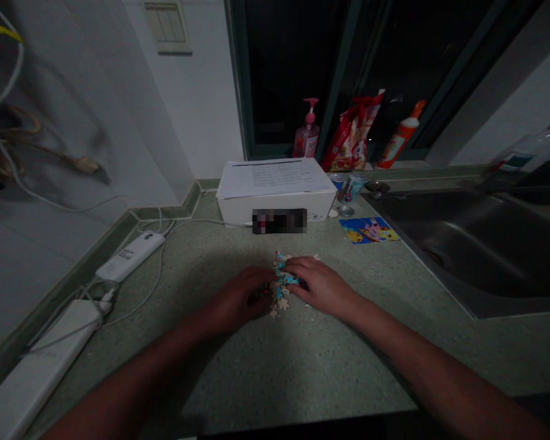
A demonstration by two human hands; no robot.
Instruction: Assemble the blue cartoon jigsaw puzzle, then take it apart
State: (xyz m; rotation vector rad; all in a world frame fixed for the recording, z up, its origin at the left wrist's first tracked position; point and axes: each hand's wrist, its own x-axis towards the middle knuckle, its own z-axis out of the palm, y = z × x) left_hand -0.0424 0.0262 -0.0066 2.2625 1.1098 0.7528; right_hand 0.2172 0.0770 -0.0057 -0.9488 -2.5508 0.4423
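A small pile of jigsaw puzzle pieces (282, 282), some blue and some showing tan backs, lies on the speckled counter between my hands. My left hand (245, 296) curls against the pile's left side, with several pieces under its fingers. From the right, my right hand (323, 284) reaches over the heap, its fingers bent and touching pieces. Fingers and shadow hide part of the pile. Farther back and to the right, a blue picture card (369, 230) with yellow and pink cartoon figures lies flat.
A white box (275, 192) with printed paper on top stands behind the pile. Two cans (352, 187) are beside it, and a steel sink (486, 244) is at right. A power bank (131, 255), cables and a white power strip (46, 360) lie at left.
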